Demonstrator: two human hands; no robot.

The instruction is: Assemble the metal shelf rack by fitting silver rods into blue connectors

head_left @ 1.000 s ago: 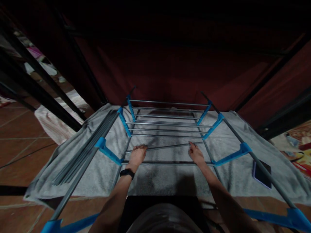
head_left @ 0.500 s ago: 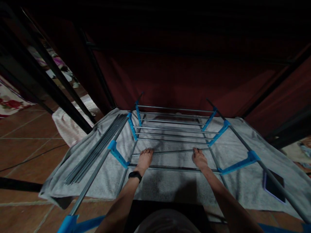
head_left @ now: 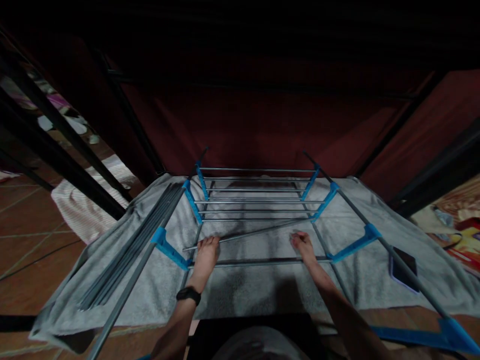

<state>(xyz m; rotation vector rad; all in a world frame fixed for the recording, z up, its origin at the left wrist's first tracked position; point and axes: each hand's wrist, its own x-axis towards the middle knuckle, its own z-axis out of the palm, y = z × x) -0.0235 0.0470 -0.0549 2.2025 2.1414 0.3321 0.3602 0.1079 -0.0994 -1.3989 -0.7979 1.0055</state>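
Note:
My left hand (head_left: 207,251), with a black band on its wrist, is closed around a thin grey metal rod (head_left: 255,232) near its left end. The rod slants up to the right, its far end by a blue bracket. My right hand (head_left: 303,244) is just below the rod and off it, its fingers loosely bent and apart, with nothing seen in them. Both hands are inside a rack frame of grey tubes and blue plastic brackets (head_left: 360,244). Several crossbars (head_left: 258,202) span the rack's far part, and a nearer crossbar (head_left: 255,263) runs below my hands.
A bundle of grey rods (head_left: 129,250) lies to the left on the grey blanket (head_left: 255,295). A phone (head_left: 405,269) rests at the right under a side tube. Dark metal posts (head_left: 63,142) and dark red cloth (head_left: 243,125) stand beyond. Tiled floor (head_left: 37,210) shows at the left.
My right hand has let go of the rod. The rod has turned: its left end is closer to me and its right end farther off. The view has shifted slightly to the right.

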